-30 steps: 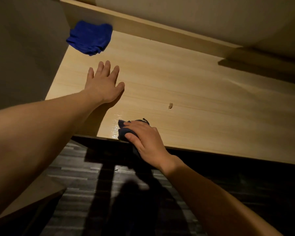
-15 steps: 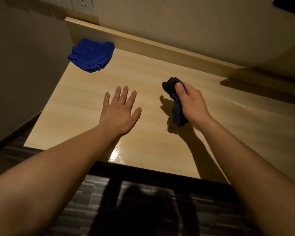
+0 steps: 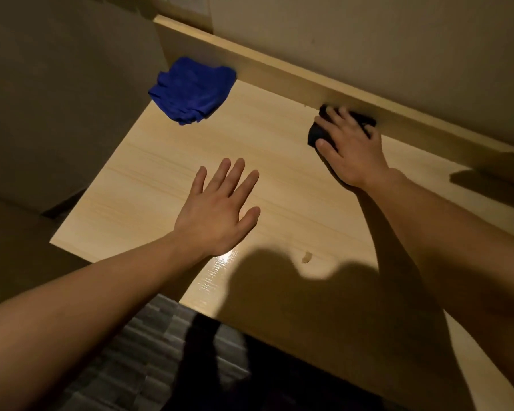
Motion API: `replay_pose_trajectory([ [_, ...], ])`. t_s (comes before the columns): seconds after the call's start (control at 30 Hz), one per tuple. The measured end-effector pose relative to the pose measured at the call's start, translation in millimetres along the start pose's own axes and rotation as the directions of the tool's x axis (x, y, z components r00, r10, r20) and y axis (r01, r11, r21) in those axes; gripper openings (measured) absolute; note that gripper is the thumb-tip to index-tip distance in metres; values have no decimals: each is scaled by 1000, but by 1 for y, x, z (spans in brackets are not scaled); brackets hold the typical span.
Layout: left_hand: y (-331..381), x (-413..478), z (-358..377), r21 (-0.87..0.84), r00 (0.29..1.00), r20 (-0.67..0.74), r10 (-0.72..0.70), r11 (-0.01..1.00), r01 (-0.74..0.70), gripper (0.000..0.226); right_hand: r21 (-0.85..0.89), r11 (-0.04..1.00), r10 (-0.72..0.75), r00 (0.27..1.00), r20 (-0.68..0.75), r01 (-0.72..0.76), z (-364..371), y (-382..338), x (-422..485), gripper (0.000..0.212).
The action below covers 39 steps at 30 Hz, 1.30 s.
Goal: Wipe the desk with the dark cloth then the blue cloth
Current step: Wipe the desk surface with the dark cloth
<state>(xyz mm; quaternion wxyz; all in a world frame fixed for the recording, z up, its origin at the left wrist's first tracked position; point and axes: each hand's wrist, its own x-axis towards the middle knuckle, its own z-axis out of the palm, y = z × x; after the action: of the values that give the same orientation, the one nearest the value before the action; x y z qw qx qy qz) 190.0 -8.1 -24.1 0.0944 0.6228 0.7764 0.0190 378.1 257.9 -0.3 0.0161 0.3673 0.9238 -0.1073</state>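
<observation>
The light wooden desk (image 3: 149, 173) fills the middle of the view. My right hand (image 3: 350, 149) presses the dark cloth (image 3: 316, 133) flat onto the desk at the back, against the raised back ledge (image 3: 279, 75), with fingers spread over it. Most of the cloth is hidden under that hand. My left hand (image 3: 217, 212) rests flat on the desk nearer the front, fingers straight and spread, holding nothing. The blue cloth (image 3: 192, 90) lies crumpled in the far left corner, well apart from both hands.
A wall closes off the desk's left side, and another wall rises behind the ledge with an outlet plate (image 3: 187, 7) at the top. A small pale mark (image 3: 306, 257) sits near the front edge. Dark striped floor (image 3: 137, 351) lies below.
My right hand lifted the dark cloth from the front edge, carried it across, and now presses it down at the back ledge. My left hand stayed flat on the desk.
</observation>
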Motion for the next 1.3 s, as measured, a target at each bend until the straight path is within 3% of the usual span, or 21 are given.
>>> replay_pose_trajectory([
  [0.4, 1, 1, -2, 17, 1000, 23, -19, 1000, 18, 73, -25, 999, -28, 998, 56, 30, 11, -14, -28, 58],
  [0.7, 1, 1, -7, -9, 1000, 25, -14, 1000, 14, 74, 17, 996, -87, 994, 58, 86, 27, -62, -112, 55],
  [1.3, -1, -5, -11, -44, 999, -10, 35, 998, -35, 77, 168, 984, -75, 996, 49, 66, 63, -174, -259, 51],
])
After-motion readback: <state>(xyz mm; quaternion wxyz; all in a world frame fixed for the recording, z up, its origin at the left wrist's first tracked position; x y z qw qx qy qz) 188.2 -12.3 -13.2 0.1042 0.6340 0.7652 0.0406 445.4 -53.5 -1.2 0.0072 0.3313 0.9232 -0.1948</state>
